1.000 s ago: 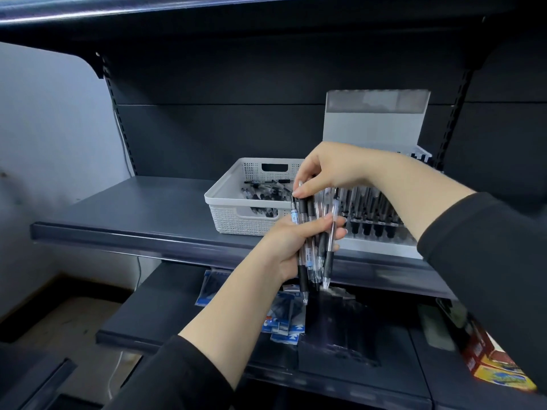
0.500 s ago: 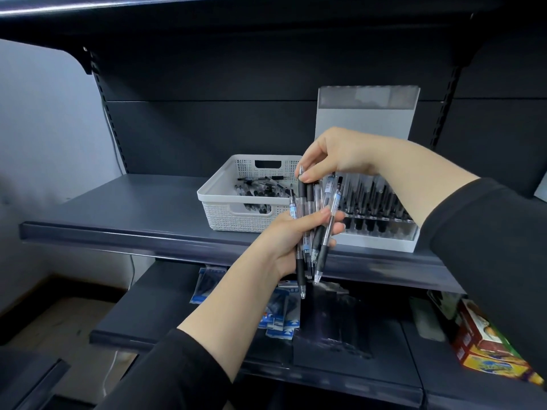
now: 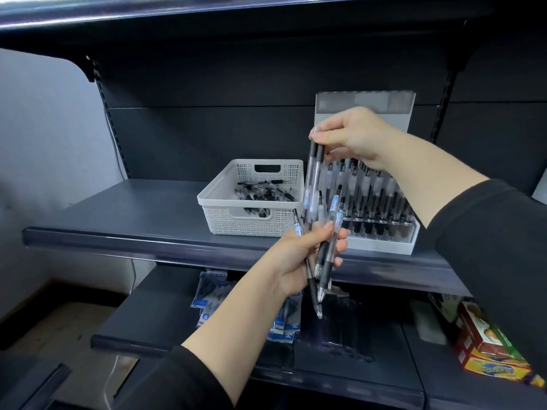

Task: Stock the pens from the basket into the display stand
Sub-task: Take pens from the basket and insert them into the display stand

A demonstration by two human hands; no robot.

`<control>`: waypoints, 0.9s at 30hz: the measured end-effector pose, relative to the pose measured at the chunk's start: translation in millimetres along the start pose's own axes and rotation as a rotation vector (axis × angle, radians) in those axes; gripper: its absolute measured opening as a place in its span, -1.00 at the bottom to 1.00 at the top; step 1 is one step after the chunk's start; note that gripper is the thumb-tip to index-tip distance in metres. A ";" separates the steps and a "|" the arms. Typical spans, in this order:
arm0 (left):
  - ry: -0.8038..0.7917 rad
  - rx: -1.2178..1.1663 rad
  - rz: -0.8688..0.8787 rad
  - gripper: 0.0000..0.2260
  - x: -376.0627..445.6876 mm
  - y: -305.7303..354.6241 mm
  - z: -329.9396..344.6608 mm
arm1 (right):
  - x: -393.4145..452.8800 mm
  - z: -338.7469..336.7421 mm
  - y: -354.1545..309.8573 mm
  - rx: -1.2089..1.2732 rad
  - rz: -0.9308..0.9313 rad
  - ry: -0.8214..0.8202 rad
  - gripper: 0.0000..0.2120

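- From the head camera we see our left hand point(image 3: 299, 255) curled round a bunch of pens point(image 3: 324, 255), tips pointing down, in front of the shelf point(image 3: 133, 226) edge.
- Our right hand point(image 3: 352, 137) pinches two pens point(image 3: 315, 173) by their tops – they hang upright above the bunch, just before the display stand point(image 3: 384, 241).
- The stand sits on the shelf, already holding rows of upright pens, with the white basket point(image 3: 251, 223) just beside it on the left.
- More loose pens point(image 3: 260, 193) lie in the basket – a jumbled pile.
- Lower down, blue packets point(image 3: 211, 294) and colourful boxes point(image 3: 488, 350) rest on another shelf.
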State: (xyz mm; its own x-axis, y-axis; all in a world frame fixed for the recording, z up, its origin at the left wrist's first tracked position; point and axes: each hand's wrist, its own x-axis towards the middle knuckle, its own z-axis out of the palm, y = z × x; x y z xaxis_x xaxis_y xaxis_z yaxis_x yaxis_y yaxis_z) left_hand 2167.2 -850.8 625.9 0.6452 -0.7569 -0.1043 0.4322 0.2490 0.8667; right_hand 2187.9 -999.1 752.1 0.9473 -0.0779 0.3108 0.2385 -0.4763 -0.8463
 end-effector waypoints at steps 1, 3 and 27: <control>0.002 -0.010 0.002 -0.79 0.6 0.7 -0.2 | -0.9 -1.4 -4.7 0.009 -0.039 0.060 -0.89; 0.005 -0.068 0.000 -0.77 1.7 3.7 -0.5 | -3.6 -2.7 -13.1 -0.023 -0.169 0.181 -0.90; 0.239 -0.506 0.098 -0.51 9.6 44.6 10.0 | -75.1 45.0 61.3 -0.826 -1.250 0.169 -0.82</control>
State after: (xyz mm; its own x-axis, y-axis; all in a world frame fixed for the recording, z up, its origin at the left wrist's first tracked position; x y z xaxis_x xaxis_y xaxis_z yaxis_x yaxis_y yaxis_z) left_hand 2186.4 -853.0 668.4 0.7967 -0.5726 -0.1935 0.5733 0.6144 0.5421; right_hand 2141.0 -983.1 657.5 0.1823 0.6696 0.7200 0.6118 -0.6505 0.4501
